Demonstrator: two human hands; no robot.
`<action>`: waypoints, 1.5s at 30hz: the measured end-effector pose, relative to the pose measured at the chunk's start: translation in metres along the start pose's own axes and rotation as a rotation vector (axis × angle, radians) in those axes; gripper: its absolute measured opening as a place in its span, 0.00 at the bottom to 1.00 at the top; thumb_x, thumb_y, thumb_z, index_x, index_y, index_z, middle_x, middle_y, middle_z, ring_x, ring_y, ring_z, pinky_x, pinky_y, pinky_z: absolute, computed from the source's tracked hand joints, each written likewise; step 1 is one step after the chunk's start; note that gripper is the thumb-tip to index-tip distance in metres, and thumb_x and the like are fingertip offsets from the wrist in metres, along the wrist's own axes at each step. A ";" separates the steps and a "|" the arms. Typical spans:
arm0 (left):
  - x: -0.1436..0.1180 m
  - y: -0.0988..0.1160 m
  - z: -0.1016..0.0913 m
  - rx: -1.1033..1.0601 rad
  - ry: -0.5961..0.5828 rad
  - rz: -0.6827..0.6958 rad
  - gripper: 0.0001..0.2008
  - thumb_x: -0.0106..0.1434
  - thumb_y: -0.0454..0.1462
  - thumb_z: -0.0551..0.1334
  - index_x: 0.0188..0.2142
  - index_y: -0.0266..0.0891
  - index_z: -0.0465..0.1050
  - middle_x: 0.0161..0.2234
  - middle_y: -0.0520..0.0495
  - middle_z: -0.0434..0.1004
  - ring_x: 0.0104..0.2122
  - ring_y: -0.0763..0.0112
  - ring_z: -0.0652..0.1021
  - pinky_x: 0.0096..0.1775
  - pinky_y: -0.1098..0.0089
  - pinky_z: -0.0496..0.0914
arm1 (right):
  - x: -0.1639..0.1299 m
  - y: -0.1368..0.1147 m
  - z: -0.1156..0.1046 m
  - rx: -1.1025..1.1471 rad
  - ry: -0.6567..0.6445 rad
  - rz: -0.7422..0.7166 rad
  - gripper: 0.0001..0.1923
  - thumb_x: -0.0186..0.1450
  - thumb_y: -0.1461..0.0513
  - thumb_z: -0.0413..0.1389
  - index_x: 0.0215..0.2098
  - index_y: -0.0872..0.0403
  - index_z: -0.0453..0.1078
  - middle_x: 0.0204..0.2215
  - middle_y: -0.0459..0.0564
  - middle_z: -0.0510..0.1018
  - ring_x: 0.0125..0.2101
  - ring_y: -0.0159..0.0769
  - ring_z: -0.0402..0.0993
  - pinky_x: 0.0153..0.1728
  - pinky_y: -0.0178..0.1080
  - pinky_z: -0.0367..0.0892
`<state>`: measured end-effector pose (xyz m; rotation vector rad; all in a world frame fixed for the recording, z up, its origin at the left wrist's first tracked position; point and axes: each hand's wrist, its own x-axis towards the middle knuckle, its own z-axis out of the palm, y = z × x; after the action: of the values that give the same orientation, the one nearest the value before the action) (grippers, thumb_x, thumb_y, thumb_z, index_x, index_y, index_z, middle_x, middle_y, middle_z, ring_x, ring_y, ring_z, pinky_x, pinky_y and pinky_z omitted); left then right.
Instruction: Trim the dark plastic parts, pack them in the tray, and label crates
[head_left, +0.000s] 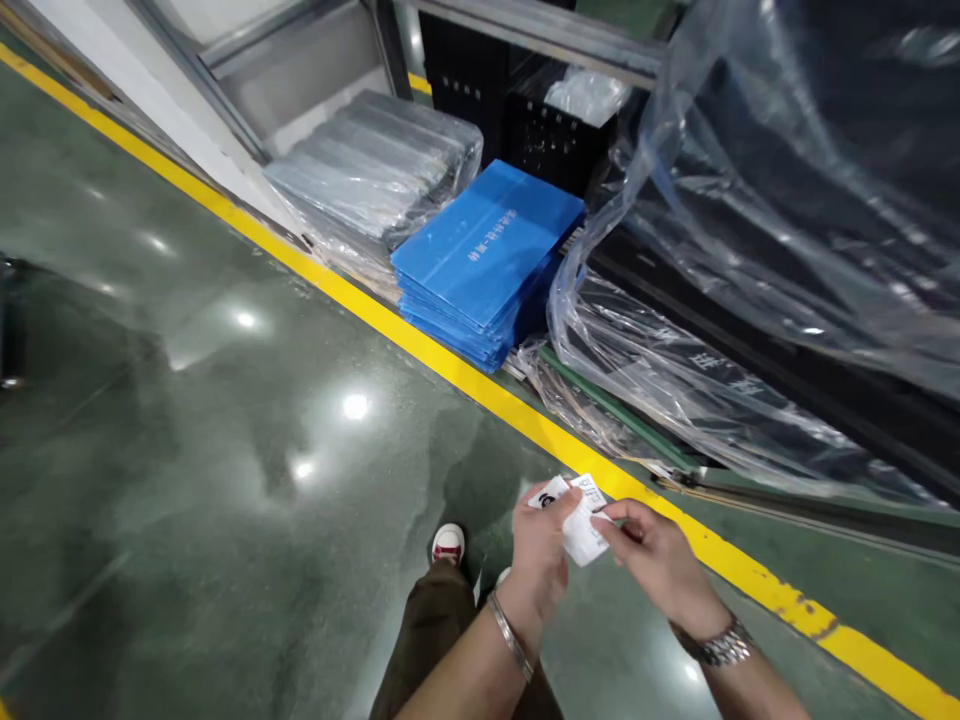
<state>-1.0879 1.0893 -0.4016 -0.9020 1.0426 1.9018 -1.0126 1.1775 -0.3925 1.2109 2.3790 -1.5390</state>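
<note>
Small white printed papers (583,537) are held low in front of me, fanned a little so that more than one edge shows. My left hand (541,530) is closed on them, its thumb pressed over the upper face near a black round mark. At their right side my right hand (651,548) pinches an edge or corner between thumb and forefinger. The small print is too blurred to read. Both hands are over the floor, close to the yellow line.
A yellow floor line (420,345) runs diagonally across the green floor (225,480). Beyond it stand stacked blue sheets (487,240), a plastic-wrapped grey stack (375,160), black bins (555,140) and a large film-wrapped black load (810,230). A metal frame bar (540,35) crosses above.
</note>
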 end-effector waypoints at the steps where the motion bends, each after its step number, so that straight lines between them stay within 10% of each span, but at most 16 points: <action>1: 0.010 0.001 -0.002 0.009 -0.001 0.011 0.22 0.26 0.36 0.77 0.24 0.33 0.75 0.19 0.50 0.77 0.19 0.74 0.74 0.25 0.73 0.67 | 0.006 0.004 0.002 0.030 -0.032 0.023 0.16 0.54 0.47 0.53 0.23 0.50 0.68 0.09 0.41 0.67 0.12 0.34 0.65 0.15 0.36 0.61; 9: 0.094 -0.002 -0.010 -0.031 -0.108 0.024 0.24 0.28 0.35 0.76 0.27 0.33 0.73 0.23 0.47 0.79 0.22 0.69 0.76 0.30 0.68 0.70 | 0.054 0.043 0.027 0.152 0.193 -0.003 0.18 0.50 0.46 0.58 0.25 0.52 0.70 0.20 0.48 0.78 0.12 0.31 0.66 0.14 0.35 0.64; 14: 0.136 -0.001 -0.017 0.011 -0.172 0.048 0.24 0.28 0.36 0.76 0.28 0.32 0.73 0.23 0.47 0.79 0.22 0.69 0.76 0.31 0.68 0.70 | 0.083 0.065 0.041 -0.194 0.393 -0.330 0.15 0.59 0.54 0.49 0.35 0.51 0.74 0.23 0.48 0.79 0.19 0.35 0.73 0.20 0.36 0.68; 20: 0.171 -0.005 -0.015 0.046 -0.232 0.070 0.22 0.25 0.35 0.75 0.23 0.33 0.72 0.19 0.50 0.75 0.21 0.71 0.74 0.29 0.69 0.68 | 0.115 0.088 0.064 -0.316 0.322 -0.456 0.17 0.59 0.47 0.53 0.27 0.49 0.74 0.24 0.46 0.76 0.15 0.30 0.67 0.17 0.35 0.64; 31: 0.191 -0.016 -0.007 0.193 -0.366 0.098 0.22 0.28 0.35 0.74 0.26 0.32 0.72 0.20 0.49 0.76 0.20 0.71 0.74 0.28 0.69 0.68 | 0.126 0.115 0.061 -0.170 0.248 -0.410 0.31 0.62 0.39 0.46 0.23 0.52 0.74 0.19 0.48 0.75 0.21 0.36 0.72 0.24 0.37 0.69; 36: 0.203 -0.019 -0.010 0.179 -0.276 0.125 0.22 0.25 0.36 0.75 0.23 0.34 0.72 0.19 0.49 0.75 0.20 0.69 0.74 0.27 0.69 0.67 | 0.119 0.126 0.048 -0.161 0.430 -0.472 0.25 0.63 0.43 0.48 0.39 0.52 0.75 0.34 0.54 0.81 0.35 0.41 0.79 0.35 0.41 0.75; 39: 0.209 -0.017 -0.012 0.195 -0.247 0.142 0.22 0.24 0.36 0.75 0.22 0.35 0.71 0.18 0.50 0.74 0.20 0.70 0.74 0.27 0.69 0.67 | 0.116 0.135 0.047 -0.034 0.477 -0.412 0.25 0.60 0.44 0.53 0.46 0.52 0.70 0.25 0.48 0.80 0.23 0.36 0.76 0.24 0.37 0.74; 45: 0.211 -0.016 -0.019 0.228 -0.259 0.168 0.20 0.26 0.36 0.74 0.22 0.34 0.71 0.17 0.51 0.74 0.19 0.72 0.73 0.26 0.70 0.66 | 0.114 0.128 0.056 0.037 0.389 -0.396 0.19 0.57 0.45 0.57 0.28 0.52 0.75 0.22 0.49 0.78 0.22 0.35 0.74 0.21 0.35 0.69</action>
<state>-1.1650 1.1391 -0.5931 -0.4374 1.1754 1.9258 -1.0293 1.2239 -0.5660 1.1918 3.0064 -1.5650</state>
